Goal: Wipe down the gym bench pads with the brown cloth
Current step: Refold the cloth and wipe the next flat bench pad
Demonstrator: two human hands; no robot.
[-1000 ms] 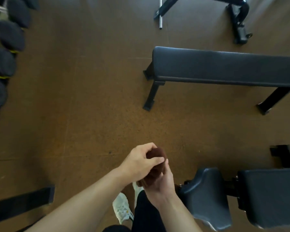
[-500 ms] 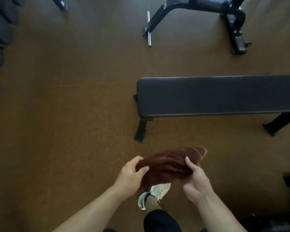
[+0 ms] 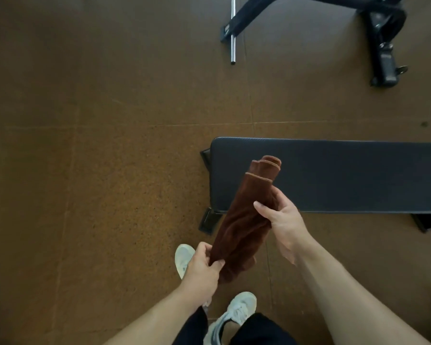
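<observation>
A brown cloth point(image 3: 244, 220), folded into a long strip, hangs in the air between my two hands. My left hand point(image 3: 202, 267) pinches its near lower end. My right hand point(image 3: 280, 219) grips its middle from the right side. The cloth's far end reaches over the left end of a flat black bench pad point(image 3: 346, 173), which runs off the right edge of the view. I cannot tell whether the cloth touches the pad.
Brown rubber floor tiles point(image 3: 97, 170) stretch to the left. Another black bench frame point(image 3: 381, 46) with a chrome bar point(image 3: 233, 31) stands at the top. My white shoes point(image 3: 184, 257) are just short of the bench's foot point(image 3: 208, 220).
I have stepped closer to the flat bench, which now lies right in front of my hands. The bunched cloth has been pulled out into a long strip held at two points.
</observation>
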